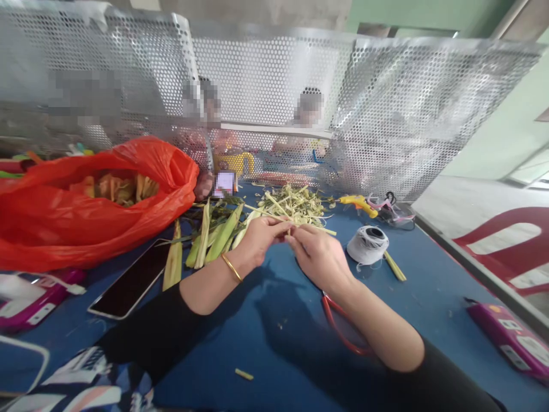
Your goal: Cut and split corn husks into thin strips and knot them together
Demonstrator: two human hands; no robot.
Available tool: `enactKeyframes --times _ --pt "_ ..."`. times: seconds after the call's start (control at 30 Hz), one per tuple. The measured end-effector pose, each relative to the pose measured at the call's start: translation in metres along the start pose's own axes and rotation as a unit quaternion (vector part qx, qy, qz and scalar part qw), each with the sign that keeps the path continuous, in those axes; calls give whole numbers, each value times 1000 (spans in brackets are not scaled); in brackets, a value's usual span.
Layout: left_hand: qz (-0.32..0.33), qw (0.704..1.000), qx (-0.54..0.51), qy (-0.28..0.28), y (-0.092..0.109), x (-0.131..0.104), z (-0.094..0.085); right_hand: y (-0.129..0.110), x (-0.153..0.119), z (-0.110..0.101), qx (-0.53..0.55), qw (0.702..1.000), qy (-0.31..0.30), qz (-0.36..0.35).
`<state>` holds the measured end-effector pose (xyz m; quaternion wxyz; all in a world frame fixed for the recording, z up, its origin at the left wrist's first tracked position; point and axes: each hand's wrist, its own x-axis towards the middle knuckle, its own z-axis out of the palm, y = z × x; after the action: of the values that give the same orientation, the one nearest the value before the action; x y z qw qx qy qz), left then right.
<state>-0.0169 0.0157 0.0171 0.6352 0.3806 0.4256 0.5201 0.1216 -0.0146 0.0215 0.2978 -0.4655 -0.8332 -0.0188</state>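
Observation:
My left hand (257, 237), with a gold bangle at the wrist, meets my right hand (319, 254) above the middle of the table. The fingertips of both are pinched on a thin, pale husk strip (288, 231), most of it hidden by the fingers. Just behind them lies a heap of shredded husk pieces (295, 203). Longer green husk leaves (223, 234) spread out left of my left hand. Under my right forearm are red-handled scissors (330, 315), partly covered. A spool of white thread (368, 246) stands right of my right hand.
A red plastic bag (107, 223) with dried husks fills the left side. Near it lie a dark phone (131, 280) and a purple power strip (30, 303). A yellow glue gun (359, 203), glasses (394, 213) and another purple strip (510, 337) are rightward. Perforated screens (270, 68) stand behind.

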Motion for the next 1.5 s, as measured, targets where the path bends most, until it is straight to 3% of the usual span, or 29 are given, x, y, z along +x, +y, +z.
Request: enactKeyframes --times 0.13,0.37,0.53,0.67,0.77,0.83,0.9,1.03,1.2,1.27,1.37,1.5 --pt "1 999 31 -14 9 -2 -3 7 2 -9 -102 992 71 0" --pt "8 994 102 -28 3 -4 -2 10 2 6 -114 993 -24 30" --pt "9 990 139 -20 5 0 -4 5 1 -4 -89 995 -41 28" --pt "11 988 154 -27 10 1 -7 3 2 -17 -43 997 -50 39" --pt "4 988 148 -32 13 3 -10 9 6 -25 31 990 -115 81" --pt "-7 989 136 -60 15 3 -13 19 10 -28 135 967 -185 115" --pt "-18 987 126 -96 17 2 -14 29 14 -28 252 930 -212 160" --pt "-28 980 140 -137 15 -2 -12 37 18 -12 394 874 -115 259" --pt "-20 973 191 -128 7 -6 -4 27 15 14 507 814 17 281" --pt "-15 970 202 -132 5 -6 -3 26 14 21 499 819 49 279" --pt "-7 964 220 -152 3 -5 -4 30 14 24 434 853 84 278" --pt "-1 955 247 -164 2 -5 -6 38 15 10 281 922 -35 264"
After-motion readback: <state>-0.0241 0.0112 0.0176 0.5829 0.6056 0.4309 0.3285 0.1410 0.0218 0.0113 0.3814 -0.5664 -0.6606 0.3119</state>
